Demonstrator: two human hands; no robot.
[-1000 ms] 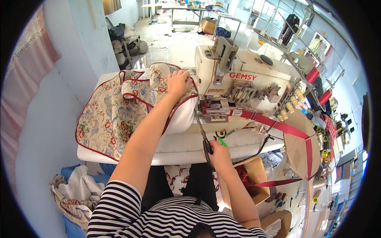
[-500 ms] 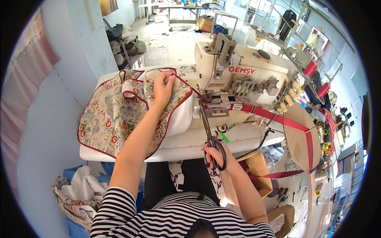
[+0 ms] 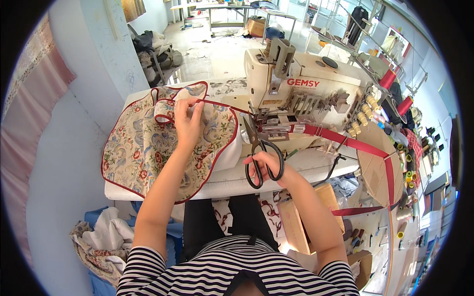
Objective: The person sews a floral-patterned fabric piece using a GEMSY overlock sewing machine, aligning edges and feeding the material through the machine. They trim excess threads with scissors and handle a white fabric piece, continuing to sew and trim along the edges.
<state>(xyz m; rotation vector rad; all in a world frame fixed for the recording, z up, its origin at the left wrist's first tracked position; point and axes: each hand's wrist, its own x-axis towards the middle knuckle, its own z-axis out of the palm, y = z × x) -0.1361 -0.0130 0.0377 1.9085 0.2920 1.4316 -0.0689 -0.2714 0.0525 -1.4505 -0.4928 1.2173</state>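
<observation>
A floral tapestry fabric piece with dark red binding round its edge lies on the white table left of the sewing machine. My left hand pinches its bound edge near the top. From there a thin red strip stretches to the sewing machine. My right hand holds black-handled scissors through the loops. Their blades are spread and point up, with the tips close to the strip beside the presser foot. Whether the blades touch the strip cannot be made out.
Red binding tape feeds in from the right past a cardboard disc. Thread cones stand right of the machine. A cardboard box sits below the table's right side. Crumpled cloth is piled at lower left.
My left hand has shifted left and slightly down with the bound edge, and the red strip now shows stretched to the machine. The scissors have opened, their handles swinging apart and higher.
</observation>
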